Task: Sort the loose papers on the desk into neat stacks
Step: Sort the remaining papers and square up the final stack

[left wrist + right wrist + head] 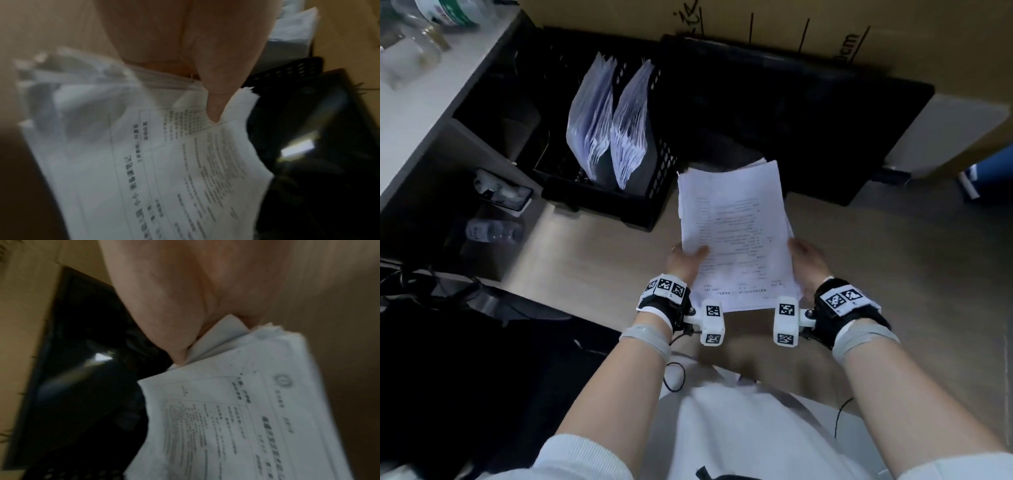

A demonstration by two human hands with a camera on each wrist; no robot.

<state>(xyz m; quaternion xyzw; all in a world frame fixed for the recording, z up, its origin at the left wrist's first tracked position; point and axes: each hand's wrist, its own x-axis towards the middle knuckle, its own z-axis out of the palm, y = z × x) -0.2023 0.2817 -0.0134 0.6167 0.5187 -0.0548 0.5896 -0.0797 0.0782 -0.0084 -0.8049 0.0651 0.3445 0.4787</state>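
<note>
A thick stack of printed white papers (736,236) is held above the wooden desk (893,267) between both hands. My left hand (686,257) grips its left edge, thumb on the top sheet. My right hand (806,262) grips the right edge. The left wrist view shows the thumb (218,97) pressing on the stack of papers (164,170). In the right wrist view the thumb (168,331) pinches the stack of papers (236,418) at its edge. Two bundles of papers (606,123) stand upright in a black perforated file basket (654,192) at the back left.
A black tray or mat (808,130) lies behind the held stack, below a large cardboard box (791,31). At the left stand a shelf unit (431,113) with bottles (445,13) and a phone (505,195). A dark chair or bag (465,377) lies at the lower left.
</note>
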